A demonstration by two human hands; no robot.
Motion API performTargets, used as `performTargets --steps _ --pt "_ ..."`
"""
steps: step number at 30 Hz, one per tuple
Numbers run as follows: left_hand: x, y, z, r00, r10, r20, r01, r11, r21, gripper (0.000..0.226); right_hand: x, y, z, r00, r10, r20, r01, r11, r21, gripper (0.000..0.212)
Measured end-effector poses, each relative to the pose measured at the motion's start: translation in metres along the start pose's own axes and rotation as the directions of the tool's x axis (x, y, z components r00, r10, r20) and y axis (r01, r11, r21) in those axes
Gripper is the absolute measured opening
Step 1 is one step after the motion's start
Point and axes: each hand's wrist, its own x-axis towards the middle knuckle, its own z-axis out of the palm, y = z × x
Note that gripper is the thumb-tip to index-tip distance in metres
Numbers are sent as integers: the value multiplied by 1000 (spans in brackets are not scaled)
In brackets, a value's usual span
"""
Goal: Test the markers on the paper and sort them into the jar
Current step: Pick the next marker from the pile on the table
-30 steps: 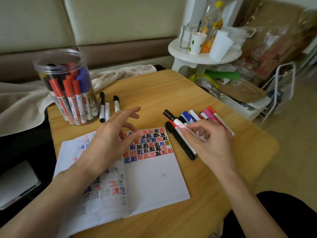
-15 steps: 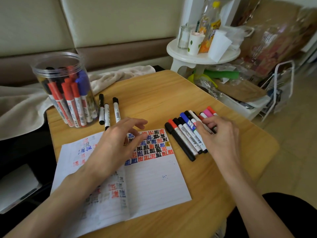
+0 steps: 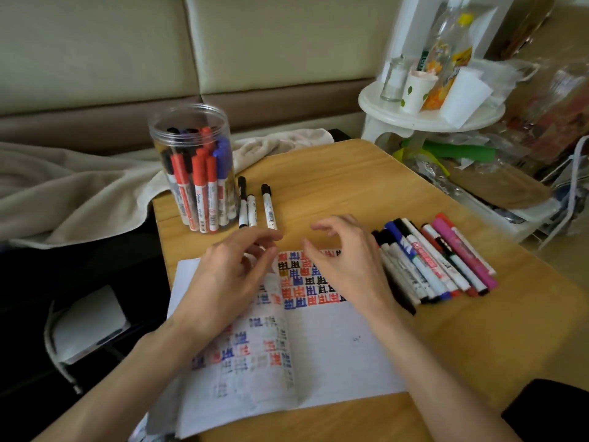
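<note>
Two hands are hovering above the paper (image 3: 334, 355): your left hand (image 3: 229, 282) and your right hand (image 3: 344, 269) are facing each other, fingers (image 3: 267, 241) loosely curled and slightly spread, gripping nothing. A row of markers (image 3: 439, 260) is lying side by side on the wooden surface (image 3: 350, 186), just right of your right hand. The jar (image 3: 194, 173) is standing near the far left corner, holding red, blue and black markers upright, with three black-capped markers (image 3: 255, 205) lying just beside it.
</note>
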Motion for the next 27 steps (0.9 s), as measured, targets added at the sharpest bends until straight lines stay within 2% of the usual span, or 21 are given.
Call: performTargets --steps 2,4,11,16,18,21,24,27 --pt "-5 -2 -5 1000 -8 9 8 1000 8 24 11 -11 18 996 25 85 -26 1000 10 39" --pt "-8 -4 -10 1000 -11 14 11 1000 4 23 21 -18 34 993 48 108 -50 999 13 42" --pt "-15 -21 -20 998 -31 59 29 999 30 34 38 -25 69 997 69 -19 -71 993 -97 37" --pt "-18 -28 -20 988 -42 146 32 997 70 57 38 -25 73 990 116 -82 -122 989 -78 26" --pt "-18 -30 -19 987 -42 154 30 997 76 58 37 -24 69 983 166 -80 -168 986 -9 23" --pt "-17 -29 -19 990 -48 130 39 996 76 52 26 -28 49 967 228 -117 -198 954 224 18" --pt "-14 -28 -15 994 -51 102 43 996 79 53 10 -32 18 939 276 -203 -153 867 474 14" --pt "-11 -25 -12 993 -68 100 59 994 90 57 -10 -34 -17 916 342 -209 -154 782 604 15"
